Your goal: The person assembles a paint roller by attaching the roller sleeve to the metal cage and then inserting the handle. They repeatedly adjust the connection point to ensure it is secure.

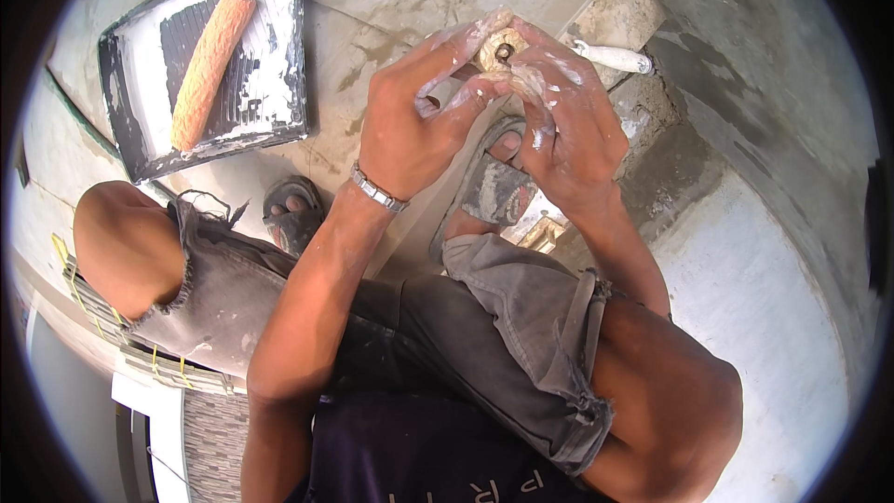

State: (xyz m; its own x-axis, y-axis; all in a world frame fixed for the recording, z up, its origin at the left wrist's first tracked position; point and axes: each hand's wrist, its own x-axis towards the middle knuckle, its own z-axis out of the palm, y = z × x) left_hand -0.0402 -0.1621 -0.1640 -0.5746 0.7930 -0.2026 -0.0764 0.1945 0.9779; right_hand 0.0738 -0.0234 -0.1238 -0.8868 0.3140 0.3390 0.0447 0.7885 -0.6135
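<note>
Up ahead, both my hands close their fingers around a round, cream-coloured piece with a dark hole in its middle, like a paint roller sleeve (490,54) seen end-on. My left hand (414,102) grips its left side, thumb and forefinger curled round the rim. From the right, my right hand (577,126) pinches the same rim. White paint smears the fingers of both. Just beyond my right hand sticks out a white, paint-covered handle (616,58); whether it joins the held piece is hidden.
At the far left, a black paint tray (300,56) coated with white paint carries an orange roller sleeve (212,74). A rough concrete block (622,5) lies at the far right. My sandalled feet are below my hands, and a stack of tiles (214,428) stands at the near left.
</note>
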